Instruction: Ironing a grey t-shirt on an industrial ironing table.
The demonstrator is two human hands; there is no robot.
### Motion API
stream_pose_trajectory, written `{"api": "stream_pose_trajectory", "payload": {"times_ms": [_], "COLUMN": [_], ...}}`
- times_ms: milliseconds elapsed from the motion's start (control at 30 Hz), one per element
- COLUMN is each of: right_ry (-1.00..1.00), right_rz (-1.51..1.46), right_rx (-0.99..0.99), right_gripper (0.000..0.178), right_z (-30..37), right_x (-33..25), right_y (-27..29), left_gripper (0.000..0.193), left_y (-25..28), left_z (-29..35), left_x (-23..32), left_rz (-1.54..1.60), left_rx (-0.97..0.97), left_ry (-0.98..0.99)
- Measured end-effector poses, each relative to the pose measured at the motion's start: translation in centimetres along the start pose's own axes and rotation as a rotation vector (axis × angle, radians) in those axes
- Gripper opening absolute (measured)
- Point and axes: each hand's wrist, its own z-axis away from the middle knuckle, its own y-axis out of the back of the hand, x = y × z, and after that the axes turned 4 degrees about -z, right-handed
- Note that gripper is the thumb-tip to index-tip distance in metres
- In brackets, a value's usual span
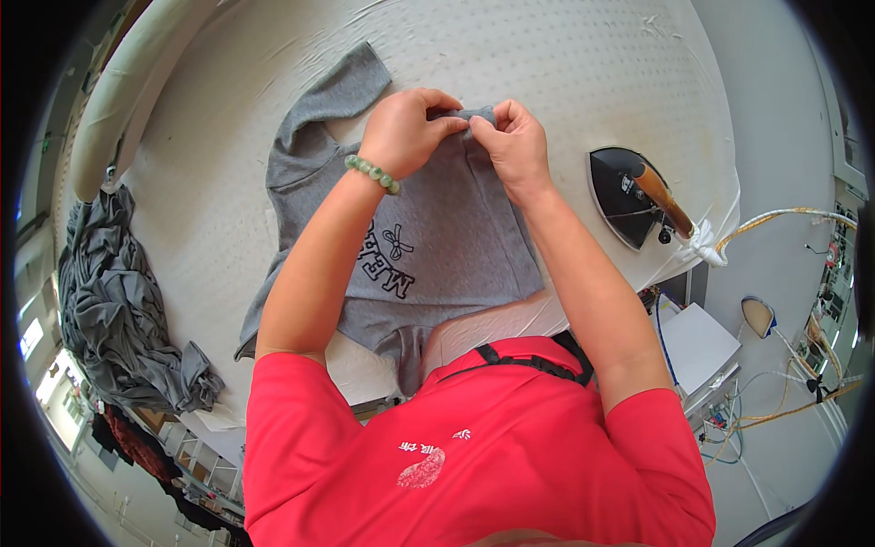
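A grey sweatshirt (456, 242) with dark outlined lettering and a small bow design lies spread on the padded pressing table. Its far edge is pinched between the fingers of my left hand (406, 128), which wears a green bead bracelet (372, 173) at the wrist. Close beside it, my right hand (516, 150) grips the same edge, thumb pressed on the fabric. One sleeve (342, 87) stretches away at the far left, and the other hangs toward my body. My left forearm covers part of the lettering.
An iron (629, 196) with a wooden handle rests to the right, its wrapped cord (779, 215) leading off the table. Rumpled grey garments (114, 301) are heaped at the left edge. A pale padded roll (123, 100) curves along the far left. The white table cover (556, 55) surrounds the sweatshirt.
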Motion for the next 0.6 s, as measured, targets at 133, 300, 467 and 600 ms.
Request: {"api": "stream_pose_trajectory", "payload": {"times_ms": [133,300,467,600], "right_ry": [0.021,-0.169,-0.381,-0.335], "right_rz": [0.049,0.283,0.607,0.490], "right_rx": [-0.056,-0.177,-0.347,-0.301], "right_gripper": [0.015,0.021,0.026,0.025], "right_z": [-1.0,2.1,12.0,17.5], "right_x": [-0.1,-0.2,0.9,1.6], "right_y": [0.9,3.5,9.7,11.9], "left_gripper": [0.023,0.020,0.020,0.024], "left_y": [0.4,0.1,-0.4,-0.6], "left_z": [-0.5,-0.6,-1.3,-2.4], "left_x": [0.3,0.1,0.0,-0.8], "left_rz": [-0.125,-0.233,-0.258,-0.315], "left_rx": [-0.050,0.083,0.208,0.172], "left_ry": [-0.121,-0.290,-0.271,-0.175]}}
